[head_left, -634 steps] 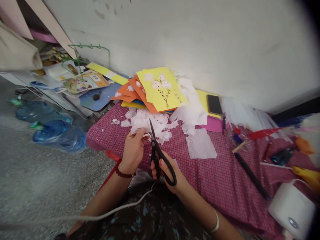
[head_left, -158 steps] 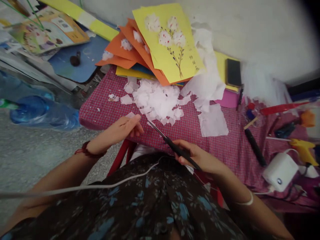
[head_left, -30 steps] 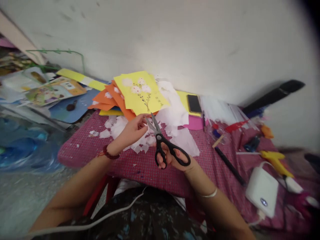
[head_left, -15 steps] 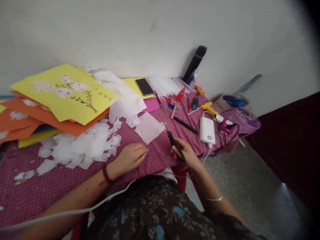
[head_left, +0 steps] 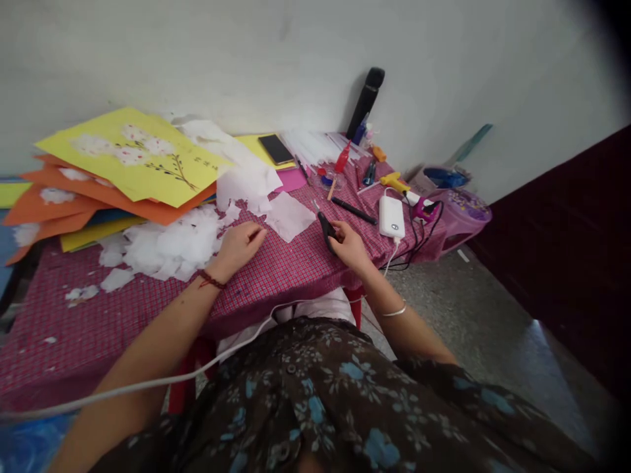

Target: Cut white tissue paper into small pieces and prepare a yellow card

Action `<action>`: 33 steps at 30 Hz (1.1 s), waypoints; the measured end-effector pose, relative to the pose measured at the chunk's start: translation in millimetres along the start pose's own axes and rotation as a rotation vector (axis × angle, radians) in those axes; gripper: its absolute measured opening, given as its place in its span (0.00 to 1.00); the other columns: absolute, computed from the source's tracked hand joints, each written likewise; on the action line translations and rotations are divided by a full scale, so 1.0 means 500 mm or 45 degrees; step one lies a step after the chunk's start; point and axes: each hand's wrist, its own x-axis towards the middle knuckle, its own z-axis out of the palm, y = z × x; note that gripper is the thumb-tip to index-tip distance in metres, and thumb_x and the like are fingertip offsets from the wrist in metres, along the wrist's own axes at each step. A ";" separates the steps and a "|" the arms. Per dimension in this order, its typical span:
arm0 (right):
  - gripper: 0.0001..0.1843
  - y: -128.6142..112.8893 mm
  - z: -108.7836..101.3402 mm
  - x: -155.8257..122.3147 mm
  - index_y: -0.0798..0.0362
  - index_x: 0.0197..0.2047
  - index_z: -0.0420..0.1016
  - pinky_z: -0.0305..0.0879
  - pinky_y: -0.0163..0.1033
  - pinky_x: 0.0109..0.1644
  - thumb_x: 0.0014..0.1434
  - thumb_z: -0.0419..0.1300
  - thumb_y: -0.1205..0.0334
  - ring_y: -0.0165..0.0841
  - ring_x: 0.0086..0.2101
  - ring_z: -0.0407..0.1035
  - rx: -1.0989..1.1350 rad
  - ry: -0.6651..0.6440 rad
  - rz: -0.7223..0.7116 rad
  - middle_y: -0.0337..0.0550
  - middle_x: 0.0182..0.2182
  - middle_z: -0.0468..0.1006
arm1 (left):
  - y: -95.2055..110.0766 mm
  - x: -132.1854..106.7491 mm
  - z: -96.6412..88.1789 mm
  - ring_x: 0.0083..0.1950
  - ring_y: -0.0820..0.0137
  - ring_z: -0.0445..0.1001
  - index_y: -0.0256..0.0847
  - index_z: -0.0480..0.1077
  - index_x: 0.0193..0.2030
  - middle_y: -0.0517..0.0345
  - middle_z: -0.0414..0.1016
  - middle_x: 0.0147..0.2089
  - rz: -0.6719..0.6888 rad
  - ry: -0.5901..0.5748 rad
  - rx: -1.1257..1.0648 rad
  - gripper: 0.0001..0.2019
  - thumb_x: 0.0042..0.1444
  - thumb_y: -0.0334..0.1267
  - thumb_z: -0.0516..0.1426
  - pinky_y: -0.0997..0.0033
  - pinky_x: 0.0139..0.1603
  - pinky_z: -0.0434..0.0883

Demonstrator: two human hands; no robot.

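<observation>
Grips a pair of black-handled metal scissors (head_left: pixel 326 232) in the right hand (head_left: pixel 349 244), with fingers folded around the handles and blades pointing ahead and slightly left of the knuckles. Cannot tell whether touching the table with the tips. Holds the left hand (head_left: pixel 240 248) well apart, to the left of the scissors, in a loose curl; cannot tell whether pinching anything there, with the palm hidden from view. Wears a dark red beaded bracelet (head_left: pixel 211 280) on the left wrist and a thin white bangle (head_left: pixel 396 309) behind the right one.

Sees, between the two hands and a little ahead, a flat, squarish sheet of thin white paper (head_left: pixel 289 217) on the red-and-purple checked tablecloth (head_left: pixel 279 276), with one corner near the scissor tips. Finds a loose heap of cut thin white paper pieces (head_left: pixel 170 244) just left of the left hand, and a larger crumpled length of white paper (head_left: pixel 251 187) ahead of that same hand. Makes out, ahead and farther left, a yellow sheet with a flower picture (head_left: pixel 148 177) on top of several fanned orange sheets (head_left: pixel 69 220).

Spots a black smartphone (head_left: pixel 276 150) well ahead of the right hand and to its left, a slim black rod (head_left: pixel 353 210) just ahead of that hand, and a white rounded box with a cable (head_left: pixel 392 217) to its right, near a small yellow glue gun (head_left: pixel 394 182).
</observation>
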 end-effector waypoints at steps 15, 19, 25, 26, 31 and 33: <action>0.27 -0.011 -0.056 0.082 0.53 0.64 0.66 0.72 0.50 0.53 0.62 0.58 0.67 0.43 0.47 0.74 -0.405 -0.373 -0.648 0.52 0.48 0.78 | 0.053 0.058 -0.041 0.34 0.69 0.74 0.39 0.72 0.45 0.54 0.77 0.37 -0.840 -0.088 -1.113 0.19 0.63 0.54 0.53 0.69 0.36 0.72; 0.27 -0.008 -0.077 0.101 0.50 0.64 0.65 0.72 0.51 0.52 0.62 0.58 0.69 0.44 0.48 0.73 -0.417 -0.585 -0.785 0.52 0.49 0.77 | 0.046 0.123 -0.035 0.34 0.67 0.77 0.37 0.72 0.44 0.50 0.79 0.35 -1.149 -0.494 -1.573 0.24 0.56 0.59 0.58 0.67 0.36 0.74; 0.28 0.006 -0.103 0.111 0.51 0.65 0.64 0.71 0.52 0.52 0.62 0.59 0.70 0.45 0.47 0.72 -0.465 -0.740 -0.827 0.54 0.50 0.75 | 0.077 0.168 -0.002 0.28 0.76 0.71 0.37 0.73 0.30 0.60 0.75 0.28 -0.974 -0.651 -1.334 0.09 0.48 0.40 0.65 0.74 0.33 0.69; 0.28 0.007 -0.105 0.108 0.51 0.65 0.63 0.71 0.52 0.52 0.62 0.59 0.70 0.45 0.47 0.72 -0.464 -0.751 -0.825 0.54 0.50 0.75 | 0.085 0.169 0.004 0.27 0.77 0.70 0.37 0.72 0.28 0.61 0.73 0.26 -0.933 -0.608 -1.283 0.08 0.49 0.38 0.65 0.75 0.31 0.67; 0.37 -0.001 -0.106 0.088 0.48 0.68 0.61 0.69 0.53 0.51 0.56 0.63 0.68 0.45 0.45 0.70 -0.414 -0.846 -0.770 0.51 0.46 0.73 | 0.107 0.148 0.011 0.27 0.76 0.69 0.39 0.68 0.28 0.62 0.72 0.27 -1.018 -0.228 -1.286 0.03 0.49 0.33 0.60 0.73 0.31 0.67; 0.40 -0.004 -0.107 0.082 0.47 0.69 0.60 0.68 0.54 0.53 0.53 0.64 0.68 0.46 0.46 0.69 -0.378 -0.874 -0.734 0.50 0.46 0.72 | 0.103 0.129 -0.005 0.29 0.76 0.71 0.39 0.67 0.29 0.61 0.73 0.29 -1.064 -0.028 -1.379 0.04 0.48 0.31 0.60 0.72 0.33 0.70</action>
